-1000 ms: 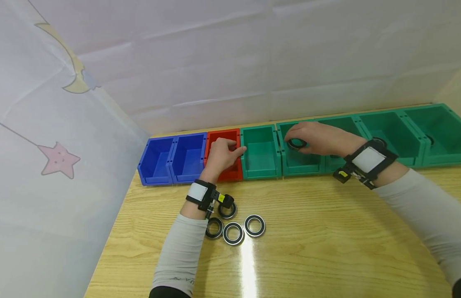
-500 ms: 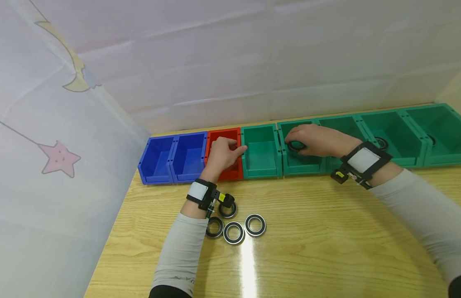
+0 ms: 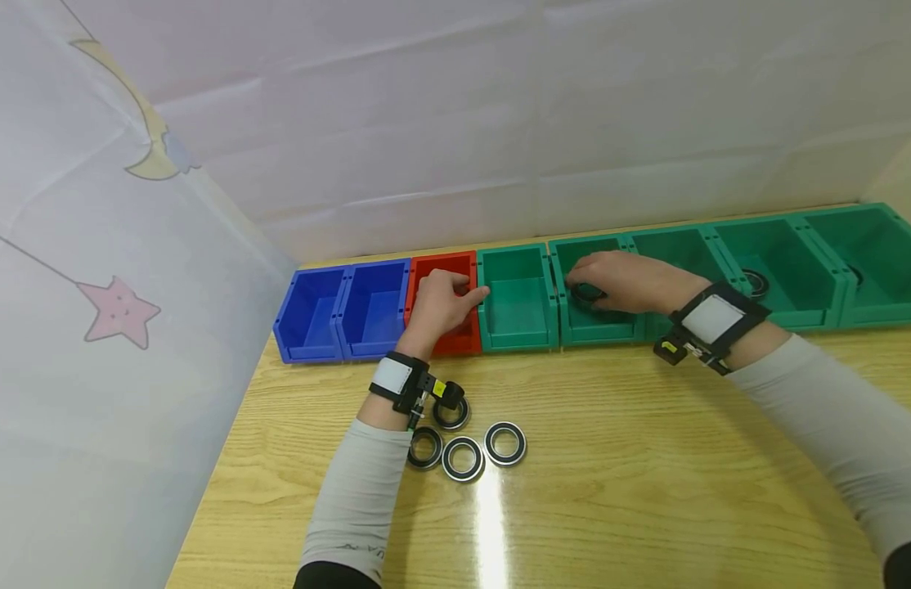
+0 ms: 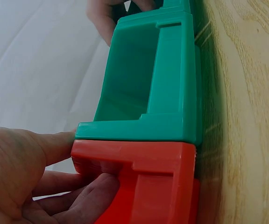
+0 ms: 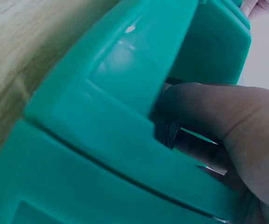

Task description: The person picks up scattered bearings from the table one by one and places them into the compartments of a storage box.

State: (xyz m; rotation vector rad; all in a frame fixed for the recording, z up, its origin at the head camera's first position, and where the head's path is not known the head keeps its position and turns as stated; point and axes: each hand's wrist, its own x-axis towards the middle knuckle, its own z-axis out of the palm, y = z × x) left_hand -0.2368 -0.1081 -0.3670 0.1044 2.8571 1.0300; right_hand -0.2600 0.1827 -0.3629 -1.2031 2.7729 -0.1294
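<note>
My left hand [image 3: 442,304] is at the red bin [image 3: 442,347]. In the left wrist view its thumb lies at the edge of the neighbouring green bin [image 4: 172,74] and its curled fingers reach inside the red one, with the side walls between them. Inside another green bin [image 3: 601,330], to the right, my right hand [image 3: 628,280] holds a dark ring bearing [image 3: 588,292], seen partly between thumb and fingers. In the right wrist view the thumb and fingers dip behind the bin's front lip, and most of the bearing is hidden.
Two blue bins [image 3: 311,315] stand at the row's left end. Bearings lie in green bins further right, one bearing [image 3: 756,284] clearly visible. Several bearings [image 3: 504,444] lie on the wooden table [image 3: 610,491], near and partly under the left forearm. A pale sheet [image 3: 426,123] hangs behind.
My right hand has moved slightly lower into the green bin with the bearing still in its grip. The left hand has stayed at the red bin.
</note>
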